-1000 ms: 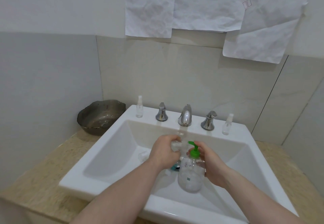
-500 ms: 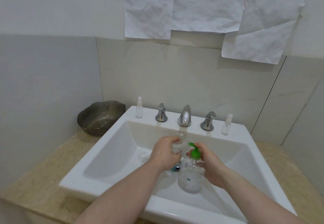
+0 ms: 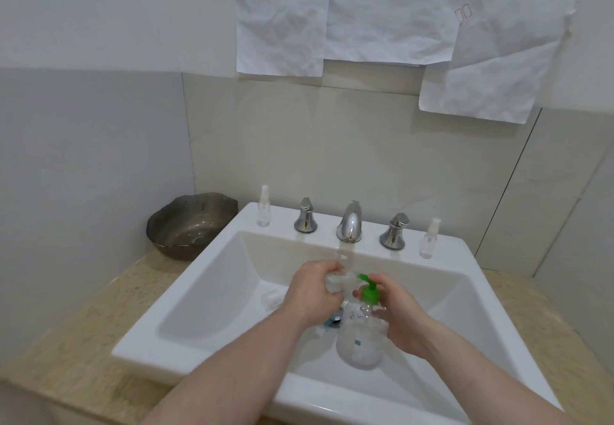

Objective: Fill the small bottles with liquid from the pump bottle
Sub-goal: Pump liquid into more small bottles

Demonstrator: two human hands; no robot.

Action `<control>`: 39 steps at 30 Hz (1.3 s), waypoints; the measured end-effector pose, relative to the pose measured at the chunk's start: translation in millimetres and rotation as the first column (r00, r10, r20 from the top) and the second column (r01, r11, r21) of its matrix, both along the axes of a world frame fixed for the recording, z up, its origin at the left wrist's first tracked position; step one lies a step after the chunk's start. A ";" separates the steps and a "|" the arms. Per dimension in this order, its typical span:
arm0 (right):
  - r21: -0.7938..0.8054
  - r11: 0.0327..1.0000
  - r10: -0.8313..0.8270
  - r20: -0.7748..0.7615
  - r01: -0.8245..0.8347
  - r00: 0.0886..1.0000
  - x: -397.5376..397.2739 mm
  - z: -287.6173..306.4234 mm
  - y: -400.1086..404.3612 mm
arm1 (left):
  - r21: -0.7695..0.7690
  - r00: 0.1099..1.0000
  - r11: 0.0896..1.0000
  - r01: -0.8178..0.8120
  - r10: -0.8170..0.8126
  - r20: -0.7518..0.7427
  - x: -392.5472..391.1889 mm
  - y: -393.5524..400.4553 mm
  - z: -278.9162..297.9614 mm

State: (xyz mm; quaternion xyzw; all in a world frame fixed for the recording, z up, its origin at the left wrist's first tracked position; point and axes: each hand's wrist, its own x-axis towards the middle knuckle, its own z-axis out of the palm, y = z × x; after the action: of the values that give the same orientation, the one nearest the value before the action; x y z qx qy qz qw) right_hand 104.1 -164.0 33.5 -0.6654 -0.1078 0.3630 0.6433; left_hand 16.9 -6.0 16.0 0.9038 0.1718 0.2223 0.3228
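Over the white sink (image 3: 206, 295), my right hand (image 3: 403, 318) grips a clear pump bottle (image 3: 360, 341) with a green pump head (image 3: 368, 291). My left hand (image 3: 310, 295) holds a small clear bottle (image 3: 339, 281) tilted against the pump's nozzle. Two more small spray bottles stand on the sink's back ledge, one at the left (image 3: 264, 211) and one at the right (image 3: 428, 240). A small clear cap (image 3: 270, 300) lies in the basin left of my hands.
A chrome faucet (image 3: 349, 226) with two handles (image 3: 305, 216) (image 3: 395, 231) stands behind my hands. A dark glass bowl (image 3: 189, 225) sits on the beige counter (image 3: 83, 338) at the left. Crumpled paper sheets (image 3: 392, 15) hang on the wall.
Both hands with the bottles stay in nearly the same place over the basin. The pump bottle has shifted slightly.
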 end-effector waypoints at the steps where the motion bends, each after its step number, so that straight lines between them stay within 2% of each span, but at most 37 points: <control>1: 0.008 1.000 0.000 0.002 0.000 1.000 1.0 -1.8 0.1 | 0.009 1.000 1.000 -0.001 0.001 -0.009 0.0 0.0 -0.8; 4: 0.020 1.000 0.000 0.036 0.000 0.999 2.7 -5.8 -0.1 | -0.004 1.000 1.000 -0.005 0.004 -0.016 0.2 0.9 -1.5; 8: -0.025 0.999 0.040 -0.013 -0.041 0.999 3.6 -7.4 -3.9 | -0.025 1.000 1.000 -0.011 0.011 0.001 0.1 0.4 0.3; 11: -0.044 0.998 0.053 0.004 -0.053 0.999 3.9 -5.2 -2.6 | -0.029 1.000 1.000 -0.010 0.011 0.012 -0.5 -0.3 1.7; 17: 0.005 1.000 0.029 0.021 -0.029 0.999 5.6 -6.0 0.1 | -0.011 1.000 1.000 -0.009 0.008 -0.015 -0.3 0.4 -0.8; 23: -0.014 0.997 0.075 -0.015 -0.075 0.997 6.0 -8.7 -4.3 | -0.027 1.000 1.000 -0.014 0.013 -0.005 -0.2 -0.4 0.8; 39: -0.039 0.996 0.081 0.005 -0.081 0.997 4.1 -3.4 -2.8 | -0.044 1.000 0.999 -0.012 0.012 0.002 -0.8 -1.3 2.6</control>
State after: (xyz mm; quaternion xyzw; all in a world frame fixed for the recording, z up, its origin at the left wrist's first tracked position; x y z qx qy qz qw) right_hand 108.2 -166.8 30.1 -0.6741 -0.1300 0.3885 0.6147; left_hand 16.1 -7.2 18.6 0.8951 0.1817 0.2214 0.3416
